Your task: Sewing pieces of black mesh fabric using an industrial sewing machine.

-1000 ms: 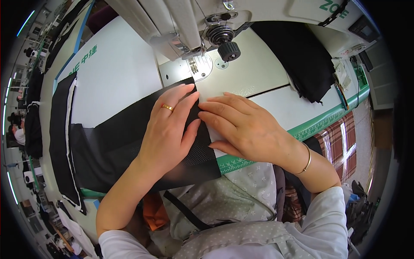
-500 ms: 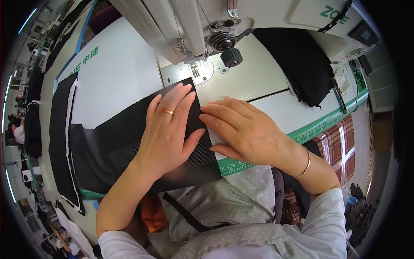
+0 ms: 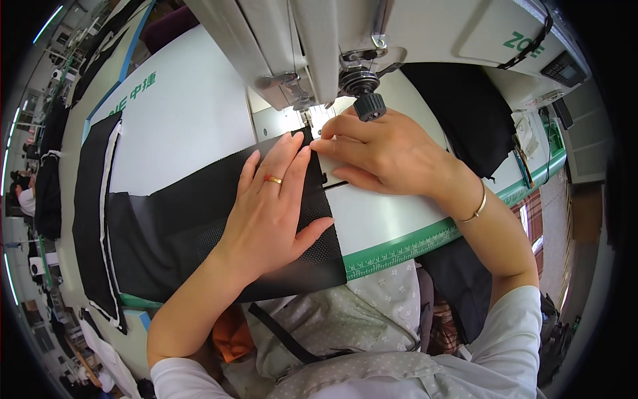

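A black fabric panel (image 3: 179, 223) with a perforated-looking patch lies across the sewing machine bed. My left hand (image 3: 269, 206) rests flat on it, fingers stretched toward the needle area and thumb out to the side. At the panel's right edge, close to its far corner, is my right hand (image 3: 389, 153). Its fingers are bent with the tips at the fabric edge, and its thumb stands apart. The sewing machine head (image 3: 292, 53) hangs just beyond both hands. Part of the metal needle plate (image 3: 269, 123) shows between the fabric and the head; my right fingers cover some of it.
A stack of black fabric (image 3: 458, 113) lies right of the machine head. Along the table's front edge runs a green ruler strip (image 3: 405, 249). A black strip with white edging (image 3: 96, 219) lies at the left. Small tools (image 3: 523, 166) sit at the far right.
My right hand has moved away from me along the fabric edge, up beside the needle area. My left hand and the panel's far corner have shifted slightly right in the picture.
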{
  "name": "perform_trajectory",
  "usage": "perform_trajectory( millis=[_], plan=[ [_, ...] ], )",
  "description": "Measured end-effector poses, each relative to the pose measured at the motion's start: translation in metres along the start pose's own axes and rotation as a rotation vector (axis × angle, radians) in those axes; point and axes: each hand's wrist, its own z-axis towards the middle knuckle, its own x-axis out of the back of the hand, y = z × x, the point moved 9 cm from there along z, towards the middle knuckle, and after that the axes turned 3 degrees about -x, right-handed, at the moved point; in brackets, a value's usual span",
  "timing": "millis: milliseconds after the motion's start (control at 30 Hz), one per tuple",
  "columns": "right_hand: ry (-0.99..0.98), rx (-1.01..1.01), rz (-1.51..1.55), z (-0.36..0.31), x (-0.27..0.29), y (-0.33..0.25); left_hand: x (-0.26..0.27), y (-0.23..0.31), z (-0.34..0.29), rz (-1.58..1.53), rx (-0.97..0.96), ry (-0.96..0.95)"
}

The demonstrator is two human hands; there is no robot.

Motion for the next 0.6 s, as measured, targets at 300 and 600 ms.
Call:
perform_trajectory(
  millis=[300, 600],
  plan=[
    [0.042, -0.049, -0.056, -0.0005, -0.0003, 0.0049, 0.0000, -0.0048, 0.0070, 0.014, 0.012, 0.007],
    [0.066, -0.072, -0.055, -0.0013, 0.0017, 0.0058, -0.0014, -0.0050, 0.0087, 0.006, 0.013, 0.021]
  ],
)
